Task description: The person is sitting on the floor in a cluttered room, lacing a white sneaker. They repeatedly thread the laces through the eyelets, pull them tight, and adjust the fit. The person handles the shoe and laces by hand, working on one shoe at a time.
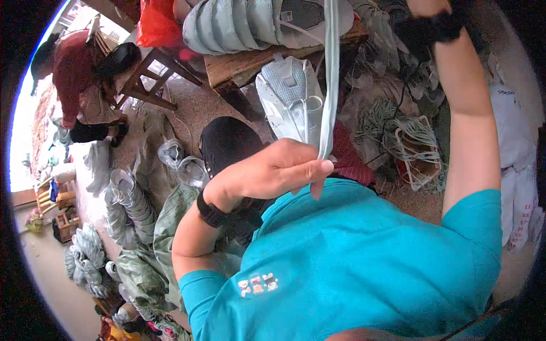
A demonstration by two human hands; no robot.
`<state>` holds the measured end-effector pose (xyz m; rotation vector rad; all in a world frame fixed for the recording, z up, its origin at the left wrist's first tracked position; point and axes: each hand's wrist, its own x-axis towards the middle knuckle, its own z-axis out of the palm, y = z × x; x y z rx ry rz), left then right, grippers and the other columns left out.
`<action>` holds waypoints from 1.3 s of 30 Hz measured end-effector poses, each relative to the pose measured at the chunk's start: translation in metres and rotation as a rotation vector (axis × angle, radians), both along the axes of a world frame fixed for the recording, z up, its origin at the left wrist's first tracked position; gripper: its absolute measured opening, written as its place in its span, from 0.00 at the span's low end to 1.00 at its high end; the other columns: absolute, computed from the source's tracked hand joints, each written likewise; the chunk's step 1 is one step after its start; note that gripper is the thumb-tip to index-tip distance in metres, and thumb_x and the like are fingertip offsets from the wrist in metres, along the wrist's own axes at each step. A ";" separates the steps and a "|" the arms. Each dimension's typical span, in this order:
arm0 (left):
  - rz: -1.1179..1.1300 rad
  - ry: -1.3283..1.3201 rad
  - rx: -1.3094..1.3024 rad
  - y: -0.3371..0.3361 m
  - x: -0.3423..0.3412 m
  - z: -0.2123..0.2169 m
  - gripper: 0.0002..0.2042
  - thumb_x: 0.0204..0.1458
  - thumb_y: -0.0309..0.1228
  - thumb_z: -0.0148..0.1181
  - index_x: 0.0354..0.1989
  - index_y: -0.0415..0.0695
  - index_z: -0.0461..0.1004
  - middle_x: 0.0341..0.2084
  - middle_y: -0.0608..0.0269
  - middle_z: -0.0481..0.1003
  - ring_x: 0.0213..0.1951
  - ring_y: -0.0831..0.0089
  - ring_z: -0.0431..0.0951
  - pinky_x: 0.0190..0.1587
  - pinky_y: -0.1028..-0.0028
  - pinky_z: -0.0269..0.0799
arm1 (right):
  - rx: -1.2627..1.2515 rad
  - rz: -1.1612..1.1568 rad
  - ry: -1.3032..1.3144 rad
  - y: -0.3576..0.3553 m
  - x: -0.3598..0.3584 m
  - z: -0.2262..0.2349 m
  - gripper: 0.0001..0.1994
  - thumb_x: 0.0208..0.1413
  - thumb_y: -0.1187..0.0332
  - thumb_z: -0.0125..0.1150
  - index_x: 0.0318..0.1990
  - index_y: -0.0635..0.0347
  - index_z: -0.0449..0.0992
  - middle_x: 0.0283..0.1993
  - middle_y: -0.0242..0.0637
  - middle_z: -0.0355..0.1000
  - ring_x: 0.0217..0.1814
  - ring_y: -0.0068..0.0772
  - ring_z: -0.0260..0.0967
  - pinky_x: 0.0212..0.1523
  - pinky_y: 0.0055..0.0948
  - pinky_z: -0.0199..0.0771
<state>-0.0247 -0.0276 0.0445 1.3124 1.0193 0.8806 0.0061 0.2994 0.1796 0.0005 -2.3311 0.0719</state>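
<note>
Pale blue-grey flat fabric strap [330,74] runs vertically up frame centre — left hand [273,170] pinches its lower end, right hand [426,8] at top edge, grip unclear.

Right hand [426,7] is running off the top edge above the black wrist cuff [431,29], so its grip isn't showing. Pale strap [330,79] is leaving frame at the top too; upper end not visible. Left hand [273,170] fingers are covering the strap where it's pinched. White shoe upper [287,96], behind the strap, is partly hiding. Wooden surface [239,62] above the shoe is mostly lying under stacked grey uppers [227,25], themselves cropped at the top.
</note>
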 end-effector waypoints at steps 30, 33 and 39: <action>0.589 -0.046 0.152 0.071 -0.014 -0.005 0.22 0.63 0.43 0.42 0.17 0.47 0.64 0.14 0.71 0.60 0.18 0.80 0.58 0.22 0.74 0.52 | -0.030 0.064 -0.684 -0.225 0.063 -0.247 0.07 0.47 0.66 0.56 0.30 0.60 0.75 0.27 0.43 0.75 0.28 0.43 0.76 0.29 0.42 0.74; 0.529 -0.388 0.256 0.065 -0.013 0.026 0.21 0.63 0.40 0.40 0.18 0.46 0.61 0.14 0.69 0.58 0.16 0.78 0.54 0.21 0.74 0.49 | -0.050 0.146 -0.587 -0.215 0.068 -0.254 0.07 0.49 0.66 0.56 0.32 0.60 0.72 0.27 0.39 0.73 0.29 0.40 0.75 0.30 0.38 0.73; 0.608 -0.177 0.457 0.047 -0.039 0.022 0.14 0.63 0.34 0.46 0.28 0.38 0.68 0.14 0.66 0.64 0.13 0.79 0.59 0.17 0.78 0.53 | -0.667 0.256 -0.326 -0.200 0.077 -0.240 0.09 0.54 0.68 0.59 0.41 0.59 0.70 0.34 0.39 0.70 0.33 0.39 0.71 0.32 0.37 0.70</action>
